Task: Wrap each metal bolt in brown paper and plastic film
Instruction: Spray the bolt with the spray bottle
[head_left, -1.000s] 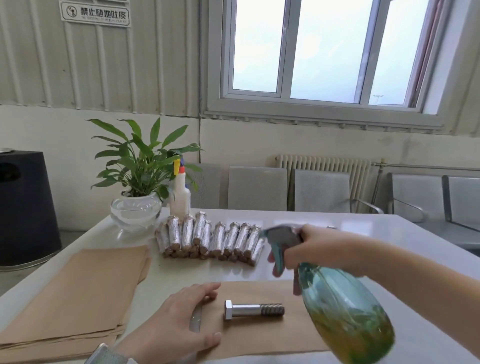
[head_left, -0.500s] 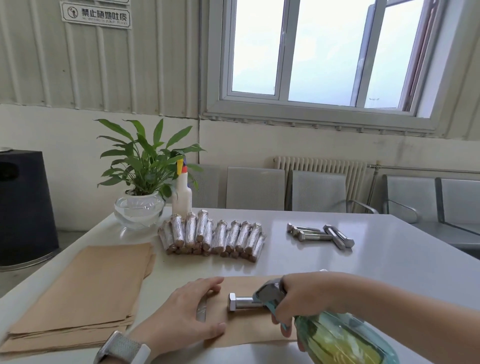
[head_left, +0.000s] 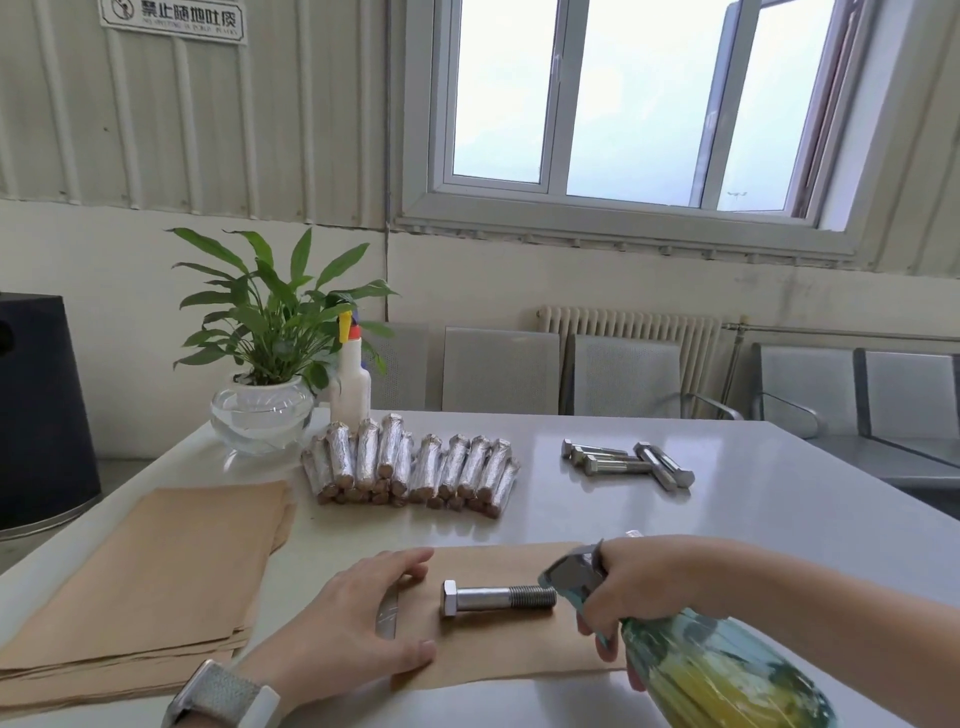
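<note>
While my right hand (head_left: 631, 582) grips the spray bottle (head_left: 722, 670), fingers curled round its trigger head, nozzle just beside the threaded end of the bolt (head_left: 496, 597); my left hand (head_left: 358, 618) lies flat with straight fingers pressing the near-left part of the brown paper sheet (head_left: 498, 644); bolt lies between both hands on that sheet; beyond my fingers, wrapped bolts (head_left: 410, 465) in a row; bare bolts (head_left: 626, 461) beyond my right hand; paper stack (head_left: 156, 566) left of my left hand; all on the table (head_left: 779, 509).

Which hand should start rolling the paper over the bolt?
Probably the left hand: it rests flat on the paper beside the bolt, while the right hand grips the spray bottle.
</note>
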